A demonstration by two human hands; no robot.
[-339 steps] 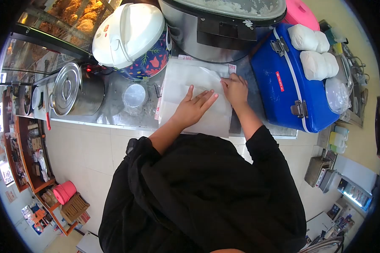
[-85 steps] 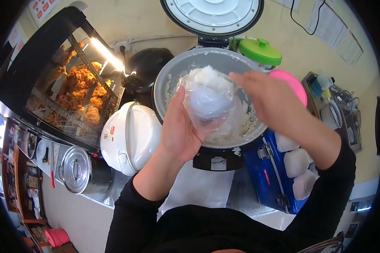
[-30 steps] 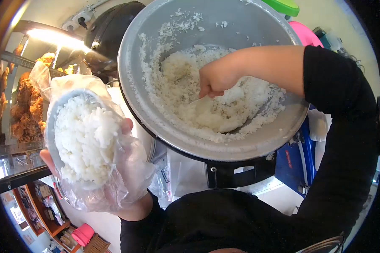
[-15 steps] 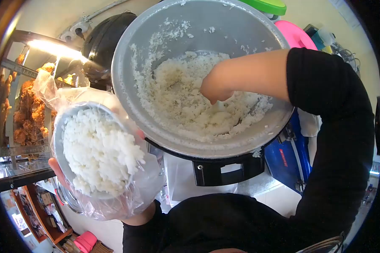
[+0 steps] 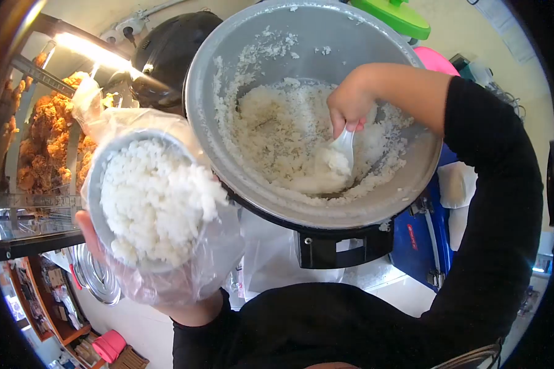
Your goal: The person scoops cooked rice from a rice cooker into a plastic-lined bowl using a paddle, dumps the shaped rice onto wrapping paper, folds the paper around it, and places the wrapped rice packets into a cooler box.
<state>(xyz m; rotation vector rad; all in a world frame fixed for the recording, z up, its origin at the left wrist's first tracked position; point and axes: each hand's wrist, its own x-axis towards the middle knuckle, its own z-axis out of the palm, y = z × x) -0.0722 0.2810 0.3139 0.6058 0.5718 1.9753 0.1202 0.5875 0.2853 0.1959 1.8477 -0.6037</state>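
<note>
My left hand (image 5: 93,240) holds up a grey bowl (image 5: 95,197) heaped with white rice (image 5: 154,206). A clear plastic bag (image 5: 206,264) wraps around the bowl's outside and covers part of that hand. Inside a large rice cooker pot (image 5: 326,64), my right hand (image 5: 353,101) grips the handle of a white rice paddle (image 5: 346,145). The paddle's blade points down and carries a clump of rice. Loose rice (image 5: 271,123) covers the pot's bottom and clings to its wall. The bowl is just left of the pot's rim.
A lit display case (image 5: 46,144) with fried chicken stands at left. Behind are a black rounded appliance (image 5: 173,55), a green lid (image 5: 395,17) and a pink object (image 5: 436,60). The cooker's black handle (image 5: 378,245) juts out in front, near a blue case (image 5: 412,246).
My right hand has lifted slightly, and the rice paddle now shows with rice on its blade. The whole view has shifted; the pot appears further right. My left hand still holds the bowl.
</note>
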